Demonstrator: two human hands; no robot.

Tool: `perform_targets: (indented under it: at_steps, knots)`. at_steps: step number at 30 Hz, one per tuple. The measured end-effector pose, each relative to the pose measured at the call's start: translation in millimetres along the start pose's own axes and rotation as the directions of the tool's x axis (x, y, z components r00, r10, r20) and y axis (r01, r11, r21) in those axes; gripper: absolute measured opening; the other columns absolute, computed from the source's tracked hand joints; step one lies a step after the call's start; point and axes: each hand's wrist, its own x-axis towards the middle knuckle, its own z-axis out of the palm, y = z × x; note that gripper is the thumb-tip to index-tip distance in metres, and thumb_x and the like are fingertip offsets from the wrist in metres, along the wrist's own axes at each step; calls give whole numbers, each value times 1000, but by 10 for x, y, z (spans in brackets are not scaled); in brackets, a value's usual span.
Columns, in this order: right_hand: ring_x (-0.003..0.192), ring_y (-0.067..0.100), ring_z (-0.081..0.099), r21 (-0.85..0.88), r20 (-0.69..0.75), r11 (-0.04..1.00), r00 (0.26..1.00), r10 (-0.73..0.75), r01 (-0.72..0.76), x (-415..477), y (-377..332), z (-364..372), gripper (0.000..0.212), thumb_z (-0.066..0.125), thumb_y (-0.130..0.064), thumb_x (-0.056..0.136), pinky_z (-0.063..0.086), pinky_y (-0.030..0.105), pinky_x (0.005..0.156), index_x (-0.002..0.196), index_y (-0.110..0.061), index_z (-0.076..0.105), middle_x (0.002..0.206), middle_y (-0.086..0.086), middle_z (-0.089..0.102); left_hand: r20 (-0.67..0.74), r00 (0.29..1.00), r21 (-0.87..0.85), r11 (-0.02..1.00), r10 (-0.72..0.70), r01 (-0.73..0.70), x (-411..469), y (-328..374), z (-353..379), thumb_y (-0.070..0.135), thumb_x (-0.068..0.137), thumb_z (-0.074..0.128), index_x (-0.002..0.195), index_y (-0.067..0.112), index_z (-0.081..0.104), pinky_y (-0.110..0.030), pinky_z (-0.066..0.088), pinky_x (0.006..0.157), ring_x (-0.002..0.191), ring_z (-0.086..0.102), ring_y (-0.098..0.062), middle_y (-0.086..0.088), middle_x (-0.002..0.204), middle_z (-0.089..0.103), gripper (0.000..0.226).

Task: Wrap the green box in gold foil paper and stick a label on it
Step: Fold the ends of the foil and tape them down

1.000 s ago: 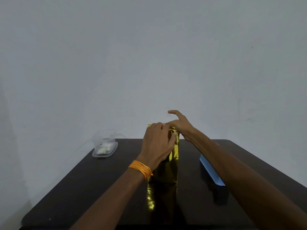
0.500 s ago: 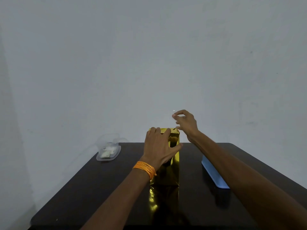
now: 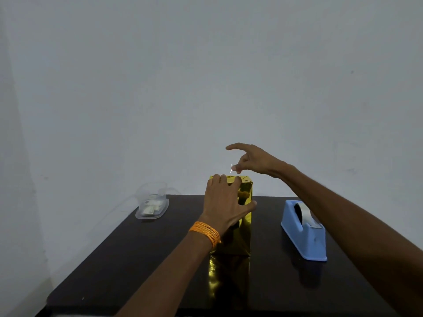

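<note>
Obs.: the gold-foil box (image 3: 245, 234) stands upright at the centre of the dark table (image 3: 137, 259). Foil covers every face in view, and its shine is mirrored in the tabletop in front of it.

Left hand (image 3: 225, 202): grasps the box from the near side. The fingers are hooked over the top edge and the thumb is pressed against the near face toward its right edge. An orange wristband (image 3: 206, 233) is on that wrist.

Right hand (image 3: 254, 160): held above the box's top right corner, apart from the foil. Thumb and one finger pinch a short tape strip (image 3: 231, 168), which is thin and glinting and hangs just over the box top. The forefinger is stretched out to the left.

Count:
- boxes: 1
- hands: 2, one on the box and one over it
- tape strips in hand: 1
- blue tape dispenser (image 3: 304, 232): 1, right of the box and well apart from it, with a roll mounted
- clear container (image 3: 152, 197): 1, at the far left of the table; the small pale items inside are too small to identify or count
</note>
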Motion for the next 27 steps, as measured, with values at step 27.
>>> perform_targets:
  at_steps: [27]
  knots:
    - [76, 8, 61, -59, 44, 997, 998, -39, 42, 214, 98, 180, 8, 74, -19, 88, 49, 29, 76, 88, -12, 73, 85, -8, 68, -36, 999, -38, 999, 22, -23, -26, 15, -25, 73, 82, 50, 140, 25, 41, -42, 30, 108, 126, 37, -26, -9, 139, 44, 75]
